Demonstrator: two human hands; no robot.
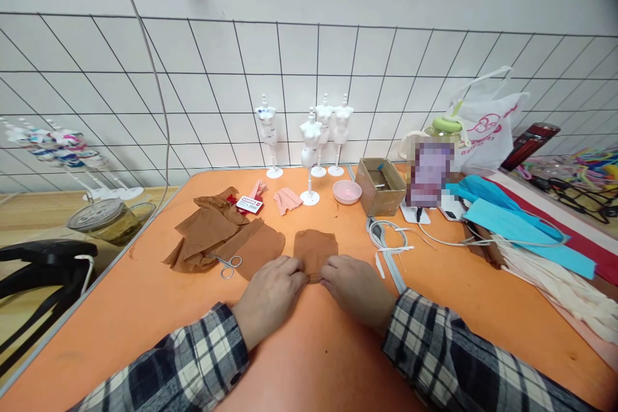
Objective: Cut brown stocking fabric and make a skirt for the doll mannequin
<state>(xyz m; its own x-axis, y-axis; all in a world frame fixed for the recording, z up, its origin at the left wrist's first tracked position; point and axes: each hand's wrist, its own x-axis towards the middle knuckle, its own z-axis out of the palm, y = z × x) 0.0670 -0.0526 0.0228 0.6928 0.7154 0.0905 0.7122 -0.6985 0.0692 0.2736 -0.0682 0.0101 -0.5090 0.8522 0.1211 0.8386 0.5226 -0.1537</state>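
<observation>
A small brown fabric piece (315, 248) lies flat on the orange tabletop in front of me, its near edge folded or gathered. My left hand (271, 295) has its fingers closed on the near left corner. At the near right corner, the fingers of my right hand (360, 288) are closed on the same cloth; the fingertips are partly hidden. Left of it lies another brown fabric piece (258, 248), close to my left hand. Small scissors (232, 265) rest beside that piece, by a crumpled pile of brown fabric (207, 232).
Several white mini dress forms (309, 135) stand at the back, near a pink bowl (346, 192) and a cardboard box (381, 187). A coiled white cable (389, 236) lies right of my hands. Further right are a phone (429, 174) on a stand and blue fabric (526, 225).
</observation>
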